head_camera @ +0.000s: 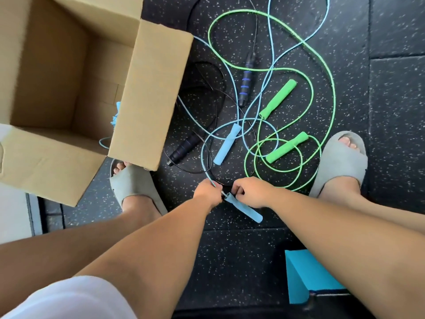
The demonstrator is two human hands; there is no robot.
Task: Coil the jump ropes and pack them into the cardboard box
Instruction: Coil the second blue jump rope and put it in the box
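Note:
Three jump ropes lie tangled on the black speckled floor. My right hand (249, 192) grips one light blue handle (247, 210) near its top, and my left hand (207, 193) pinches the light blue cord (204, 166) just where it leaves that handle. The other light blue handle (227, 143) lies farther out. Two green handles (278, 99) (287, 147) rest among loops of green cord (331, 93). Two black handles with blue rings (246, 81) (184, 148) lie with their thin black cord. The open cardboard box (147, 93) stands at the left, with a bit of blue cord (115, 116) inside.
My feet in grey slippers (135, 187) (340, 162) stand on either side of the ropes. The left foot is partly under a box flap. A turquoise block (305, 272) sits at the lower right. A pale floor strip (13, 203) borders the mat at the left.

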